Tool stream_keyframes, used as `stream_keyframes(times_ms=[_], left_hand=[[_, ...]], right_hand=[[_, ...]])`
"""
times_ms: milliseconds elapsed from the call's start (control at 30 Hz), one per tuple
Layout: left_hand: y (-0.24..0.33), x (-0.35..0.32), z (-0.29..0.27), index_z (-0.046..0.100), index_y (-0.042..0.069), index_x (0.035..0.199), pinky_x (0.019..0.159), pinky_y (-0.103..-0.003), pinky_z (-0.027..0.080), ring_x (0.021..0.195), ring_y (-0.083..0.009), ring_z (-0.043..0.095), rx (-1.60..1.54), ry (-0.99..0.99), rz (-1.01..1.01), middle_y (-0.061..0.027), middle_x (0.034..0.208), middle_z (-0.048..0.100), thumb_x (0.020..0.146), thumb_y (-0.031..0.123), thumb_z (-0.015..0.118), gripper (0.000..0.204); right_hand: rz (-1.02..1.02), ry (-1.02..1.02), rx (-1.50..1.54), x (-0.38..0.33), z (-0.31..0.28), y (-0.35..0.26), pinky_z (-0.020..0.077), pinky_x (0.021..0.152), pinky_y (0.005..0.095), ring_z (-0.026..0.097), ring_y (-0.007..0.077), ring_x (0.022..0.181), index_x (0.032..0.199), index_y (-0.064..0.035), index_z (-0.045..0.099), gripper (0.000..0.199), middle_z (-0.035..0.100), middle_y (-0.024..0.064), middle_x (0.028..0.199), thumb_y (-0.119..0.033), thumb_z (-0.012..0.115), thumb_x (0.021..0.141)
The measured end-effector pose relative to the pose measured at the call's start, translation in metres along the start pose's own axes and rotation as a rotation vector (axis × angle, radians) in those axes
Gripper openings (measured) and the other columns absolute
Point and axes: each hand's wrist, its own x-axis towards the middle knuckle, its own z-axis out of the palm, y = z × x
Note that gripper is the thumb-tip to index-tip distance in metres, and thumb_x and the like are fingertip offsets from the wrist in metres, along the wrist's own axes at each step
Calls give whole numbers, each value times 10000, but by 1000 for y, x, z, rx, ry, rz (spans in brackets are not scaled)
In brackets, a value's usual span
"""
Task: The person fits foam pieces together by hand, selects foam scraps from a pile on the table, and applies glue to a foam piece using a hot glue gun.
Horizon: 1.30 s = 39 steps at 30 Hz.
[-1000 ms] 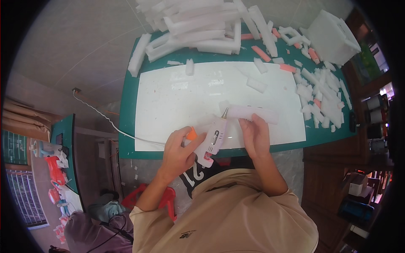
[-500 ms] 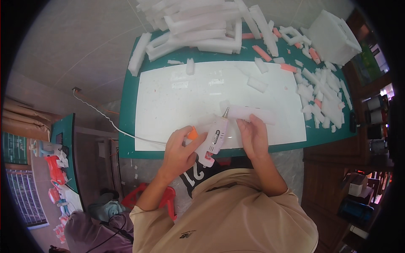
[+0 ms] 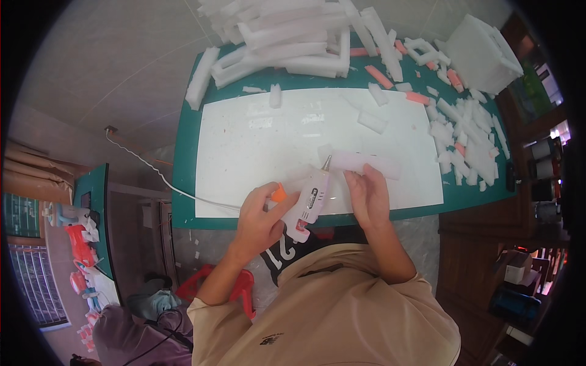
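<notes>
My left hand (image 3: 259,213) is wrapped round the handle of a white hot glue gun (image 3: 313,198) with an orange trigger (image 3: 279,193). The gun's metal nozzle points away from me, its tip at the left end of a pale, pinkish-white foam strip (image 3: 369,163). My right hand (image 3: 370,192) has its fingers closed on the near edge of that strip, over a white board (image 3: 244,140). A small whitish foam block (image 3: 325,150) sits by the nozzle tip. Whether glue is coming out is too small to tell.
A white cord (image 3: 152,174) runs from a wall socket to the gun. White foam frames (image 3: 287,46) are stacked at the back of the green table (image 3: 186,152). Foam scraps (image 3: 467,137) pile up on the right, near a large foam block (image 3: 485,55). A red stool (image 3: 241,283) stands at lower left.
My right hand and the foam strip have shifted very slightly to the right. The glue gun and my left hand look nearly still.
</notes>
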Motion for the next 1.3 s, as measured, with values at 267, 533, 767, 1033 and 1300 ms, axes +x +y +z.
stream_keyframes(times_ms=[267,533,767,1033,1300], left_hand=[[0,1,0,680,108,1135,686,-367,471,916,-322,565,22,10,1,-187,1124,558,555,-79,600,615],[1,2,1,678,113,1141,678,-365,468,921,-318,564,25,8,20,-183,1127,554,562,-81,609,615],[1,1,2,679,116,1141,686,-367,474,927,-320,567,26,1,14,-180,1128,553,568,-79,615,608],[0,0,0,680,111,1137,687,-367,474,926,-320,568,28,21,7,-183,1122,555,562,-87,592,615],[3,3,1,678,110,1140,688,-365,472,933,-321,567,27,8,17,-187,1127,557,560,-86,591,619]], right_hand=[[16,-1,13,1,-3,0,401,1071,422,524,256,1178,1181,-25,481,262,541,106,1190,-26,488,919],[2,-56,2,1,-4,3,393,1093,415,508,263,1195,1197,-8,475,272,532,119,1217,-73,511,935],[-11,-49,3,1,-1,4,394,1091,417,510,268,1197,1200,1,478,278,541,126,1211,-67,512,933],[-19,-17,-17,1,3,0,388,1095,411,505,266,1204,1217,2,471,290,538,127,1227,-70,505,938],[-7,-54,1,2,-5,3,392,1092,411,509,262,1201,1220,-2,471,294,538,122,1230,-63,507,935]])
